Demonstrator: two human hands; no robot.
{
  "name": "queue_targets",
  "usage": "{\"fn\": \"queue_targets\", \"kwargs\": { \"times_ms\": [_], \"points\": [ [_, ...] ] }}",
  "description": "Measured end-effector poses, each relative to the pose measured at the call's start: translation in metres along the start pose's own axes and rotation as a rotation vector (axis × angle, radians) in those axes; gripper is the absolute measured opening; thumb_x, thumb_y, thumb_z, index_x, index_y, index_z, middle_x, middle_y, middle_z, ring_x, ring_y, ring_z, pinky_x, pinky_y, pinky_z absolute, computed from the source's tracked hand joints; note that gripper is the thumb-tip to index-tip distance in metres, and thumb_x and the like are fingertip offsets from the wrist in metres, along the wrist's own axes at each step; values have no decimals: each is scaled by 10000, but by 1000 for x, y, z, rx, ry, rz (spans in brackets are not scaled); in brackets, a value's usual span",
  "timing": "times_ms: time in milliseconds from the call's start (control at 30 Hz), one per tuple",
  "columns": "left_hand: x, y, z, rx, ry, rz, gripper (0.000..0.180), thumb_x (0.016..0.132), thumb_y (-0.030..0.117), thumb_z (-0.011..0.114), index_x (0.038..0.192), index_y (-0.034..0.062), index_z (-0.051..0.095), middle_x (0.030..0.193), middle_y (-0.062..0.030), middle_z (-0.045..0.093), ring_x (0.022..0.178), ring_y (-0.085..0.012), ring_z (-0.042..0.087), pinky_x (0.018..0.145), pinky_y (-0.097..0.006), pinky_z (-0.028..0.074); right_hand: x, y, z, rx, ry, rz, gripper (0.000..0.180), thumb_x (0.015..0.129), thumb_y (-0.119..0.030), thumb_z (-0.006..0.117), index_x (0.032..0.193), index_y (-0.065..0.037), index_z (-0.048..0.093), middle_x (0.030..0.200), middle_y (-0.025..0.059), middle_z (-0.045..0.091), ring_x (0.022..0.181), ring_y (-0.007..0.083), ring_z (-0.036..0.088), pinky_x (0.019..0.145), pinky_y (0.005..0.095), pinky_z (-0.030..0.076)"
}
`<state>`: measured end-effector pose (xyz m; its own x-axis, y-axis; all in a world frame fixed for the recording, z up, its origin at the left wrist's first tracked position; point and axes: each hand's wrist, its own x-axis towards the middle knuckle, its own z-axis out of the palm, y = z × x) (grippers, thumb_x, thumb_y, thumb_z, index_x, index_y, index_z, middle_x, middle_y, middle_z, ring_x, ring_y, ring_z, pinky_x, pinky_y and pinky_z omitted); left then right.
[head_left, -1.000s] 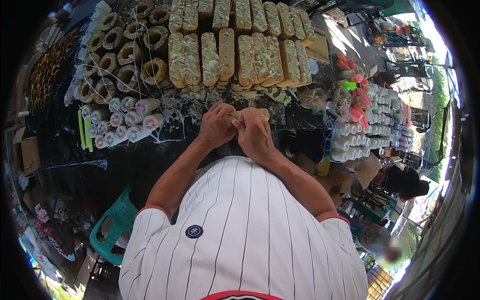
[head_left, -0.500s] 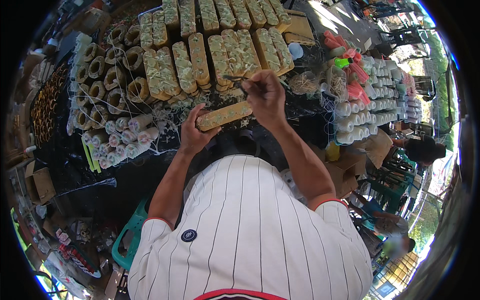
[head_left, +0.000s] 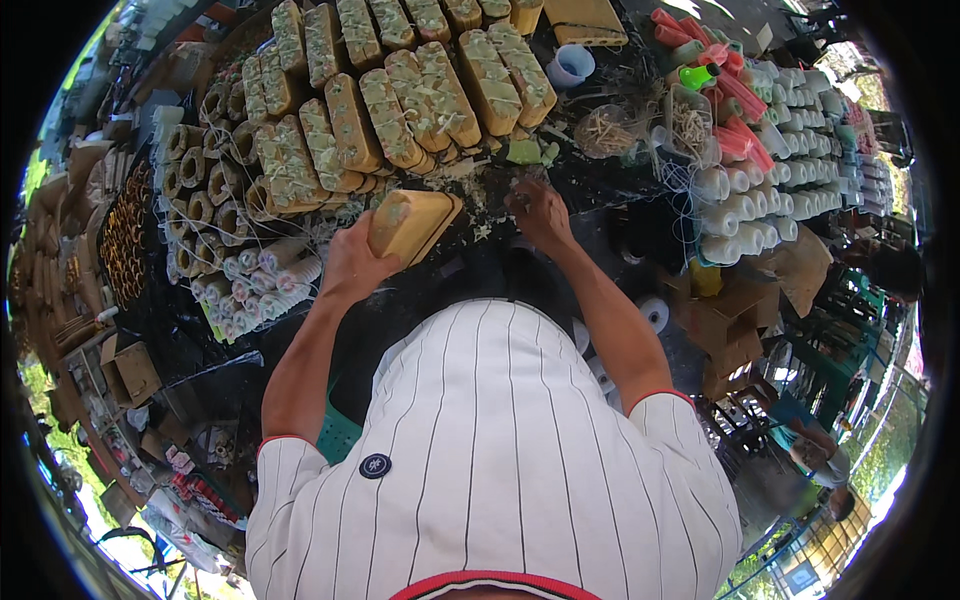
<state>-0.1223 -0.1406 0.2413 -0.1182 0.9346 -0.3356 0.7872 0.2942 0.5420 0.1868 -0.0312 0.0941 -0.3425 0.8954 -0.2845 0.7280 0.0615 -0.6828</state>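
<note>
Left hand: the left hand (head_left: 352,265) is closed around the near end of a tan block (head_left: 412,222), which sticks out far and right of the fingers, tilted, above the dark table (head_left: 480,270).
Tan block: a rectangular, pale brown piece with a greenish smear on its upper face; it is raised off the table, just near of the stacked blocks.
Right hand: the right hand (head_left: 540,212) is down on the table right of the block, fingers curled; whether it pinches anything I cannot tell.
Stacked blocks: rows of similar tan blocks (head_left: 400,110) lie far of both hands.
Rolls: hollow brown rolls (head_left: 205,170) sit to the left.
White spools: white spools (head_left: 760,190) stand to the right.
</note>
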Motion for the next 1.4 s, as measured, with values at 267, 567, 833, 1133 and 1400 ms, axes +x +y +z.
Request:
{"fn": "queue_targets", "kwargs": {
  "times_ms": [267,567,833,1133,1400],
  "points": [
    [-66,-20,55,-1357,326,-552,555,821,-26,785,1330,-52,564,1211,-153,698,1059,-287,733,958,-417,605,-70,-42,55,947,-547,203,787,1036,-397,718,1571,45,347,1453,172,577,1234,231,634,970,352,567],
    [-63,-17,112,-1878,398,-813,458,936,135,735,1351,20,579,1293,-144,685,1209,-328,682,1048,-504,566,-83,-70,52,759,-263,432,461,1031,-304,722,1255,91,637,1018,184,752,910,246,751,779,364,613],
    [-83,-28,99,-1837,288,-816,465,935,134,725,1361,25,572,1306,-147,685,1216,-333,683,1048,-508,570,-69,-67,50,214,45,-328,296,1002,-173,713,816,5,567,754,191,664,684,405,672,568,467,516],
    [-120,-42,-9,-1455,35,-613,486,858,27,751,1310,-48,588,1202,-158,708,1036,-258,742,923,-409,621,19,30,-7,-6,177,-325,307,1045,-242,661,885,8,580,748,168,599,691,391,648,600,506,481],
    [-76,-28,33,-1156,417,-463,533,790,16,819,1269,-44,593,1173,-144,715,988,-241,742,889,-362,604,41,24,-8,22,274,362,577,998,-494,683,1331,-23,671,1483,231,548,1359,489,510,1130,529,441]
  ]
}}
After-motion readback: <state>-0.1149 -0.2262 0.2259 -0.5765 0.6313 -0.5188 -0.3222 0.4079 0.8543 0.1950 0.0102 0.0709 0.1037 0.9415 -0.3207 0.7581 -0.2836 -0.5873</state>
